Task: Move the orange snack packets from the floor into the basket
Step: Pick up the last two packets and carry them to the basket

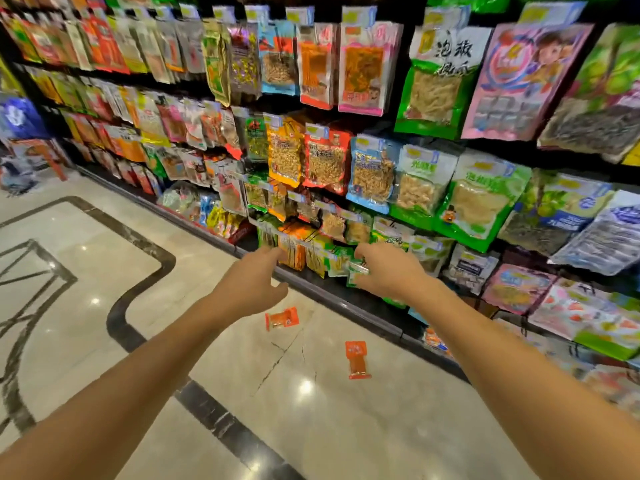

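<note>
Orange snack packets, print illegible; left hand slack, empty; right hand around green packet.

Left hand out at the rack, its fingertips smeared against the hanging orange packs; touching them or just in front, can't tell; right hand covers part of a small green packet; pinched or only brushed, too blurred to say; both forearms run out at the bottom corners; print on the upper orange snack packet and the lower orange snack packet too small to read; far-left shelves a blur of colour; top row of bags clipped by the upper edge; big green bag cut by the right edge.
</note>
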A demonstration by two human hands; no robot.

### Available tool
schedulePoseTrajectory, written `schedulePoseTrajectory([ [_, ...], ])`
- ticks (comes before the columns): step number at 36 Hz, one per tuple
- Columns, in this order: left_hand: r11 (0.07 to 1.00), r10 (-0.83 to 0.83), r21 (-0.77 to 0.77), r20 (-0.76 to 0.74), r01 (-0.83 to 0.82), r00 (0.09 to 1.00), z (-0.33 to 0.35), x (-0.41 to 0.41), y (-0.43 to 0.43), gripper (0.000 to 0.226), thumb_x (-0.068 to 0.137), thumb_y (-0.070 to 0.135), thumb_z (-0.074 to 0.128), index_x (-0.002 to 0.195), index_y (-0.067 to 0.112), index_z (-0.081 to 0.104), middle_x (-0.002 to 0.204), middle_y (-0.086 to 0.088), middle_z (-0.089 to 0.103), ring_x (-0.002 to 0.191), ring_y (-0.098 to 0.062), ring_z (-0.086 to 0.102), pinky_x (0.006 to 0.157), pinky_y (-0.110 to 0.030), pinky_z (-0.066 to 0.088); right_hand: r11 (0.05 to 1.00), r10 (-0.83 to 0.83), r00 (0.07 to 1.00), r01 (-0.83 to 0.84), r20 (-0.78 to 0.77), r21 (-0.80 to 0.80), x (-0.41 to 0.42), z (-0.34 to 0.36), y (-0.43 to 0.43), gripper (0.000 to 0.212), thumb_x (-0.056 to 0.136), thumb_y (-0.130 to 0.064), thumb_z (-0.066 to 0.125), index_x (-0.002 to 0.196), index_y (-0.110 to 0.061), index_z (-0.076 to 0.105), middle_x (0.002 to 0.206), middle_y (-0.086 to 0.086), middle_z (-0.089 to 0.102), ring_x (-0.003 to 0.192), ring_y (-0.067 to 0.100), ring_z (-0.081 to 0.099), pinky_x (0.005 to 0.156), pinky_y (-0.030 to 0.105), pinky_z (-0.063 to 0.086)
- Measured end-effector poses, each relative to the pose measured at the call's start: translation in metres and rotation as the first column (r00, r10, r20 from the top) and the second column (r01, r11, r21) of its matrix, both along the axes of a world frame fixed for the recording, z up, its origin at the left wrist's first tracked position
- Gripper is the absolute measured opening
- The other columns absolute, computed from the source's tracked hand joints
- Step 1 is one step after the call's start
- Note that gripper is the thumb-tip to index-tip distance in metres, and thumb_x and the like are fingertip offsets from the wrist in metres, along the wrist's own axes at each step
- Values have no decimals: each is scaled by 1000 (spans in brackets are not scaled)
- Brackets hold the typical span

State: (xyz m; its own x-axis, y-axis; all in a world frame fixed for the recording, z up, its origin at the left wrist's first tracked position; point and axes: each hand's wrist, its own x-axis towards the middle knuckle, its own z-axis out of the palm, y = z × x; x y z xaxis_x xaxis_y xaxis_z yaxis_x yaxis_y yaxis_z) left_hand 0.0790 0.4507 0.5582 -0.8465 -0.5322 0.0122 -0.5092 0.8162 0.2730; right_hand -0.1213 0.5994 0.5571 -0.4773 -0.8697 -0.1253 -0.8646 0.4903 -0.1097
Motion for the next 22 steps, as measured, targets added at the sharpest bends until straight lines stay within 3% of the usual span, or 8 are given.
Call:
schedulePoseTrajectory([
  [7, 993, -113, 30, 42, 112, 993, -10, -57, -114, 54, 85, 31, 63, 136, 21, 49, 136, -3, 55, 122, -22, 53, 97, -39, 50, 990, -138, 987, 138, 85, 6, -43, -11, -75, 45, 92, -39, 60, 133, -21, 50, 134, 4, 57, 119, 28, 56, 90, 50, 54],
  [13, 974, -217, 84, 72, 211, 973, -38, -133, -183, 59, 83, 30, 63, 139, 21, 48, 142, -2, 53, 129, -23, 49, 103, -39, 46, 969, -241, 962, 245, 129, -15, -100, -37, -116, 53, 93, -39, 61, 141, -23, 46, 133, 6, 59, 112, 30, 60, 83, 47, 56],
  [18, 967, -238, 119, 120, 224, 964, -83, -207, -233, 58, 83, 30, 64, 138, 21, 49, 142, -3, 53, 127, -23, 51, 100, -38, 48, 937, -342, 917, 349, 204, 4, -162, -88, -152, 50, 93, -41, 59, 136, -19, 50, 131, 8, 60, 114, 32, 59, 85, 43, 54],
  [22, 956, -266, 171, 173, 237, 948, -137, -257, -277, 54, 84, 27, 67, 134, 20, 51, 137, -6, 56, 123, -26, 53, 99, -40, 47, 910, -408, 868, 410, 283, 54, -209, -154, -186, 43, 92, -33, 62, 131, -16, 53, 126, 12, 63, 114, 34, 59, 90, 48, 53],
])
